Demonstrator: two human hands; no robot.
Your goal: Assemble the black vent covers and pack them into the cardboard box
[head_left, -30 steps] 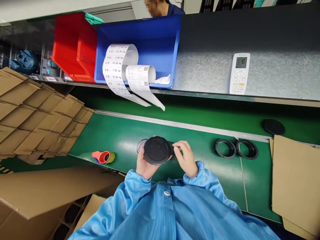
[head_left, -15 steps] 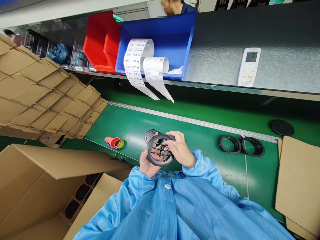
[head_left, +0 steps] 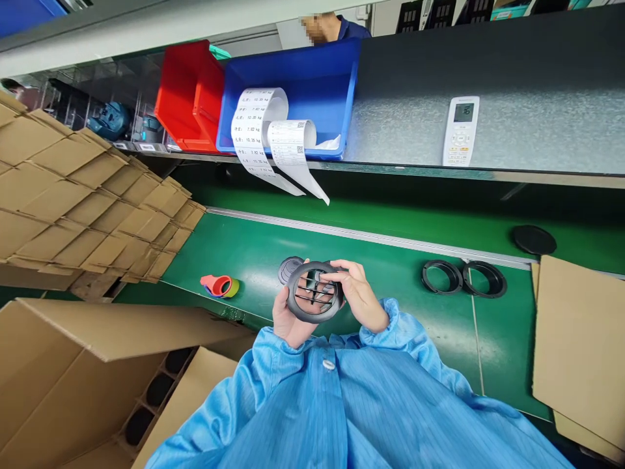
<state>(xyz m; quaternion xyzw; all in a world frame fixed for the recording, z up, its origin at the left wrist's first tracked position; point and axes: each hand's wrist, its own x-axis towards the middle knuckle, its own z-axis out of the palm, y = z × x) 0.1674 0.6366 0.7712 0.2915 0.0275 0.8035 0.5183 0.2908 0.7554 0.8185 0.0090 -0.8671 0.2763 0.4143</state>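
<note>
Both my hands hold a round black plastic part (head_left: 299,308) above the green bench (head_left: 244,247), its ribbed open side facing me. My left hand (head_left: 288,324) cups its lower left edge from behind. My right hand (head_left: 359,301) pinches its upper right rim with thumb and fingers. Just behind the part, a round black cover (head_left: 288,268) lies flat on the bench. Further right, two black rings (head_left: 463,278) lie side by side on the bench.
A red and yellow tape roll (head_left: 219,286) lies left of my hands. Cardboard dividers (head_left: 83,202) are stacked at left, above an open carton (head_left: 97,365) with round cells. Blue bin (head_left: 312,71) with label strips, red bin (head_left: 188,98) and a remote (head_left: 459,130) sit on the shelf. Cardboard sheet (head_left: 576,345) right. Another person stands behind.
The black part was turned over from its closed smooth side to its ribbed open side, and my right hand moved onto its rim. My view shifted slightly.
</note>
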